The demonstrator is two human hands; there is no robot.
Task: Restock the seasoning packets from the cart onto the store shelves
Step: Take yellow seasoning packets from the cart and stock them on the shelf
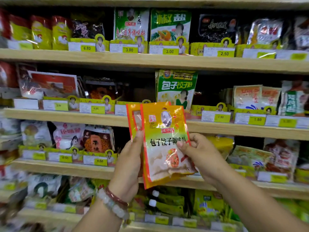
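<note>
Wooden store shelves (150, 61) fill the view, several tiers stacked one above another, each front edge lined with white-and-yellow price tags (129, 49) in yellow card holders. Every tier is packed with upright seasoning bags: yellow-and-red pouches at the left end of the top tier, a green-and-white salt-and-pepper bag (170, 25) near its middle, dark bags to the right. On the second tier a green dumpling-seasoning bag (176, 88) stands just right of a dark, nearly bare gap; white-and-orange bags sit toward the right end. The lower tiers hold pink, white and orange bags, and the bottom one shows white-capped bottles (164, 198).

In front of the second and third tiers, both hands hold up a small stack of orange seasoning packets (164, 144). The front packet has an orange top fading to pale green and white, a red border, a small portrait, black Chinese lettering and a food picture below. The left hand (128, 164), with bead bracelets (113, 202) on its wrist, grips the stack's left edge, thumb on the packet behind. The right hand (199, 153) pinches the front packet's right edge, thumb on its face.
</note>
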